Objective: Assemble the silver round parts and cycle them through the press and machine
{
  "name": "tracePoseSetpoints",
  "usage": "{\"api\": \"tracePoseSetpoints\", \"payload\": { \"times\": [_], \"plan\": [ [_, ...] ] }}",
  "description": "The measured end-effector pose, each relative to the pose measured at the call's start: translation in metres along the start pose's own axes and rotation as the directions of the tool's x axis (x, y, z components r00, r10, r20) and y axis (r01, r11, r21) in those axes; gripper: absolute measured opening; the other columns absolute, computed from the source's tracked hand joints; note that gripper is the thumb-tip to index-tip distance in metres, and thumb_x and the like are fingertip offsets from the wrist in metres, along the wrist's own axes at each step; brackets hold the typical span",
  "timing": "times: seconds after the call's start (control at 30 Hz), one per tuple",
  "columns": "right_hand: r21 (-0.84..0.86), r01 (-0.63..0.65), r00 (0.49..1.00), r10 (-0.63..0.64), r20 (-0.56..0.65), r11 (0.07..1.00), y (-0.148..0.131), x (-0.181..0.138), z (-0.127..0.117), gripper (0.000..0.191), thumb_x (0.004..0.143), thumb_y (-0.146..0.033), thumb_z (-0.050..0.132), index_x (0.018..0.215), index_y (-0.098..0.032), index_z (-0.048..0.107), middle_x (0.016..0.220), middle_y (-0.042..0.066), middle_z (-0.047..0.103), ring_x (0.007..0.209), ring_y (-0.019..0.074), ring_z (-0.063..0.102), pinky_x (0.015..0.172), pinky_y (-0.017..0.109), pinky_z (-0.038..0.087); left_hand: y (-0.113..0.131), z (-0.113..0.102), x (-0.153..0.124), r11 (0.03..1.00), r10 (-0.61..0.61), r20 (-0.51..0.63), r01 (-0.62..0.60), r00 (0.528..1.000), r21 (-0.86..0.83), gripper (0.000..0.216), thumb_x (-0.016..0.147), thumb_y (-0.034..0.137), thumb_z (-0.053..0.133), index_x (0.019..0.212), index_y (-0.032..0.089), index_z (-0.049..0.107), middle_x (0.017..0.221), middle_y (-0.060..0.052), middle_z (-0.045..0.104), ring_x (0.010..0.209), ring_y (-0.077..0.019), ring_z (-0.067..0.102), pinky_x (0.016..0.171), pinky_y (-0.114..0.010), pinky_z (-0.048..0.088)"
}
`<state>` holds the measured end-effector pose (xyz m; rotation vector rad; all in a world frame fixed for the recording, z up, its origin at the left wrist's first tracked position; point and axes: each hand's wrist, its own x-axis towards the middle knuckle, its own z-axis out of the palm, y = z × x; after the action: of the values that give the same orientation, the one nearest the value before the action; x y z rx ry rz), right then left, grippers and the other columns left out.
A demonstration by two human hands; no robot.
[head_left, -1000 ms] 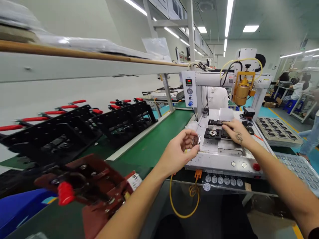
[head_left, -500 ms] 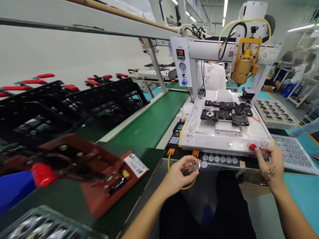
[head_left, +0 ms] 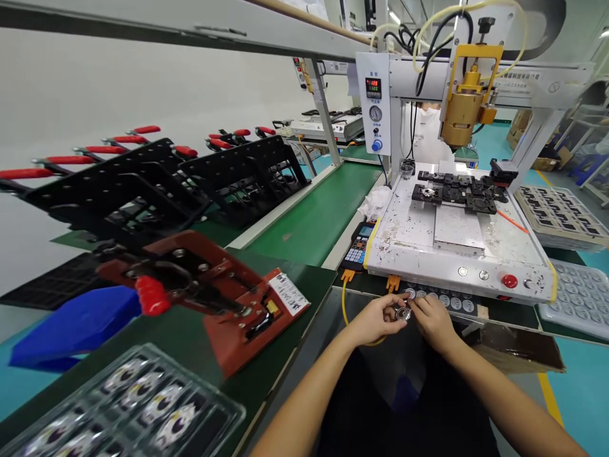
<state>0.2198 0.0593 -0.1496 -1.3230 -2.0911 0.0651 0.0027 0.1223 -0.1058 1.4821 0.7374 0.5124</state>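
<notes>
My left hand point(head_left: 380, 319) pinches a small round metal part point(head_left: 403, 313) with an open centre between thumb and fingers, above my lap. Close against its right side is my right hand point(head_left: 435, 322), with its fingers bent and drawn together at the part's edge. Whatever those fingertips grip is hidden. Just behind both hands lies a strip of round pale discs point(head_left: 445, 301) at the table's front edge. Beyond stands a white bench machine point(head_left: 404, 254) with a brass-coloured head point(head_left: 460, 117). Black fixture blocks point(head_left: 457, 190) sit on its bed, one carrying a round metal piece point(head_left: 428, 192).
To the left is a red-brown toggle press point(head_left: 238, 330) with a red handle. A clear tray point(head_left: 228, 406) of shiny parts lies below it. A handheld keypad point(head_left: 358, 247) leans beside the machine. Stacked trays point(head_left: 561, 212) and a disc sheet point(head_left: 575, 295) lie right.
My right hand has left the buttons on the machine's front and come left to the metal part. The fixture blocks have slid back, baring more of the plate. My view has shifted.
</notes>
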Motion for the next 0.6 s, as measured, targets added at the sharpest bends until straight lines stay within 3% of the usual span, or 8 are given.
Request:
{"api": "tracePoseSetpoints", "payload": {
  "times": [0.2,0.3,0.4,0.5,0.6],
  "plan": [
    [0.186,0.012,0.999,-0.004,-0.047,0.982,-0.016,-0.029,0.004,0.036,0.113,-0.032,0.049,0.1,-0.023,0.082,0.088,0.01,0.075,0.076,0.0226,0.062,0.07,0.038,0.05,-0.001,0.0,-0.001,1.0,0.009,0.0,-0.009,1.0,0.012,0.034,0.075,0.025,0.082,0.103,0.016,0.065,0.155,-0.019,0.061,0.063,-0.0042,0.048,0.058,-0.023,0.039],
    [0.272,-0.119,0.984,0.15,-0.097,0.955,-0.024,-0.037,-0.02,0.029,0.112,-0.035,0.054,0.103,-0.023,0.079,0.097,0.011,0.076,0.09,0.0249,0.068,0.081,0.04,0.055,0.005,0.009,-0.007,0.998,0.049,-0.046,-0.046,0.998,0.053,0.034,0.074,0.022,0.081,0.103,0.017,0.065,0.153,-0.017,0.063,0.066,-0.0064,0.054,0.059,-0.024,0.043],
    [0.351,-0.281,0.939,0.331,-0.09,0.893,-0.03,-0.036,-0.056,0.027,0.112,-0.039,0.056,0.103,-0.021,0.074,0.099,0.011,0.076,0.09,0.0252,0.073,0.079,0.038,0.059,0.013,0.024,-0.023,0.995,0.092,-0.134,-0.085,0.987,0.061,0.037,0.077,0.02,0.081,0.111,0.018,0.067,0.124,-0.01,0.076,0.074,-0.0118,0.062,0.068,-0.026,0.05],
    [0.495,-0.445,0.879,0.47,0.081,0.747,-0.041,-0.028,-0.09,0.029,0.11,-0.046,0.06,0.104,-0.02,0.072,0.08,0.004,0.073,0.065,0.0183,0.068,0.059,0.029,0.056,0.022,0.041,-0.042,0.984,0.047,-0.217,-0.083,0.975,-0.159,0.042,0.079,0.021,0.086,0.115,0.019,0.066,0.096,-0.003,0.075,0.084,-0.0156,0.069,0.078,-0.027,0.056],
    [0.659,-0.596,0.769,0.564,0.303,0.459,-0.058,-0.017,-0.108,0.036,0.1,-0.054,0.073,0.106,-0.019,0.076,0.074,0.001,0.07,0.057,0.0141,0.061,0.053,0.026,0.051,0.029,0.053,-0.061,0.895,-0.049,-0.199,-0.045,0.979,-0.444,0.05,0.074,0.023,0.095,0.112,0.019,0.063,0.097,-0.002,0.074,0.086,-0.0167,0.074,0.082,-0.029,0.06]
  ]
}}
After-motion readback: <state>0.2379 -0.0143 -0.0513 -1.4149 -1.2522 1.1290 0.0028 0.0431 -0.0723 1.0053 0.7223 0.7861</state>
